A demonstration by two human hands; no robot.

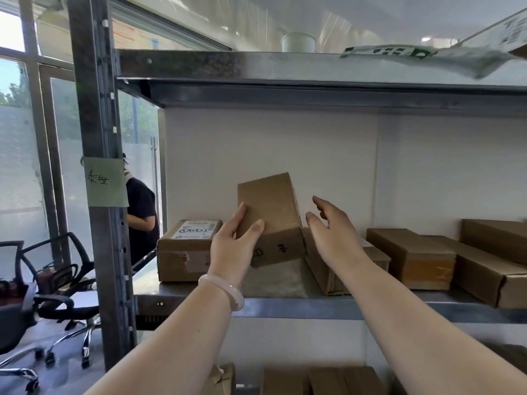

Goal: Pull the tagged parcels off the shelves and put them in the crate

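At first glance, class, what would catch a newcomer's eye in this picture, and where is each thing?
A tilted brown parcel rises at the centre of the shelf, the left grip holding its left side. The right grip hovers open just right of it. A green handwritten note is stuck to the steel post at left.

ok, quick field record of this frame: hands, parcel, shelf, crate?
left hand: holds the tilted box by its left edge
right hand: open, just right of the box, contact unclear
box: plain brown, handwriting on its near end
shelf: labelled box at left, more brown boxes at right
crate: not in view
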